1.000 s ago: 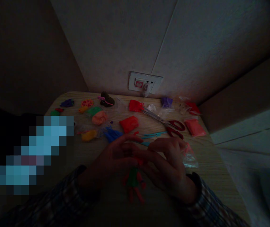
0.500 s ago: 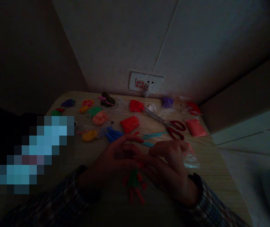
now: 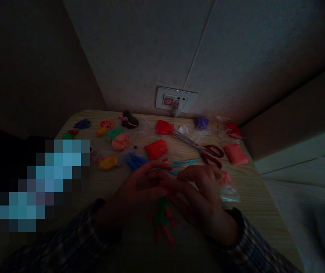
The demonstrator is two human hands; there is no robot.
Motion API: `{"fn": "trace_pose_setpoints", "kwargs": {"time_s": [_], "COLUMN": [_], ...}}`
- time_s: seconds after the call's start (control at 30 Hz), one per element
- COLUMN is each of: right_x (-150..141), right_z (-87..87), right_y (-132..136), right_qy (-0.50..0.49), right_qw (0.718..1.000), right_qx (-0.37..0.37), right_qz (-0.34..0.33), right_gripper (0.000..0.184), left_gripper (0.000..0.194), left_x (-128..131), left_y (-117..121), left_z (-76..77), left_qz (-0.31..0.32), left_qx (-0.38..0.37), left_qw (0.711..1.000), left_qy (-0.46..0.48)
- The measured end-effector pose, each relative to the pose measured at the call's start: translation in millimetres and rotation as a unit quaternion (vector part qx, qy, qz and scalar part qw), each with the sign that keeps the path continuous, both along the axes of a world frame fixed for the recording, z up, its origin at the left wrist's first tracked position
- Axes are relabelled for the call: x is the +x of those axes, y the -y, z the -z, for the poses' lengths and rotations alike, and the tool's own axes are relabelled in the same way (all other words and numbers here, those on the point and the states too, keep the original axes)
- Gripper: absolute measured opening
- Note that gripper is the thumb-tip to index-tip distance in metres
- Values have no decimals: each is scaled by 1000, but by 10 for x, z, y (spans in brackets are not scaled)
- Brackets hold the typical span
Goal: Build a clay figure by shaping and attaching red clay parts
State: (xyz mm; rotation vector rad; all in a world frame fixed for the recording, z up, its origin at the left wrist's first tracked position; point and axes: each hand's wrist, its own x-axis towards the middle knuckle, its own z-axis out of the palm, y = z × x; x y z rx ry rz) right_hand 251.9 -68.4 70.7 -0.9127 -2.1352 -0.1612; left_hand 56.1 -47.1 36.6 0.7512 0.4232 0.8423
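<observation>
In dim light at a wooden table [image 3: 257,216], a person in plaid sleeves [image 3: 74,235] brings both hands together over a small red piece [image 3: 168,192], mostly hidden among the fingertips. The left hand [image 3: 131,191] curves inward, its thumb reaching toward the piece and its forefinger arched well apart above; the right hand [image 3: 204,199] bends in from the other side, some fingers curled and others stretched toward the same spot. I cannot tell which fingers pinch the piece, or how firmly. Directly below, on the near side, is a little figure [image 3: 160,215] with a green body and orange-red limbs, its upper end covered by the hands; whether it touches the red piece is unclear from here. Just beyond the hands lie thin blue tools [image 3: 189,162], a blue clump [image 3: 135,162] and scissors [image 3: 197,147] with dark red handles, their blades pointing toward a red bag [image 3: 164,127]. An orange-red packet [image 3: 156,148] sits between the blue clump and the scissors. To the left are a yellow lump [image 3: 108,163] and a peach lump [image 3: 120,141]; to the right, a salmon packet [image 3: 236,153]. Behind the table, a plug fills part of a wall socket [image 3: 176,99].
</observation>
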Motion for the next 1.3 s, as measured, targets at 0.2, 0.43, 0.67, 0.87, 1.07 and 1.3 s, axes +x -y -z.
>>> {"fn": "trace_pose_setpoints", "kwargs": {"time_s": [0.2,0.43,0.67,0.87,1.07,1.3], "right_x": [4,10,14,40,70,100], "right_z": [-2,12,36,0,26,103], "right_y": [-6,2,-7,-12,-26,-47], "right_qy": [10,24,18,13,19,30], "right_qw": [1000,1000,1000,1000,1000,999], "right_qx": [-4,-10,-5,-7,2,24], "right_qz": [4,8,8,7,13,26], "right_gripper": [18,21,19,24,17,17], "left_gripper": [43,35,33,39,45,35], "left_x": [7,17,-1,4,7,2], "left_y": [0,14,12,6,-12,-40], "left_z": [-22,-66,-81,-80,-68,-60], "left_qz": [-6,-27,-31,-18,-30,-68], "left_qx": [-14,-24,-34,-41,-33,3], "left_qw": [1000,998,998,999,998,994], "left_qy": [-15,-42,-42,-29,-50,-91]}}
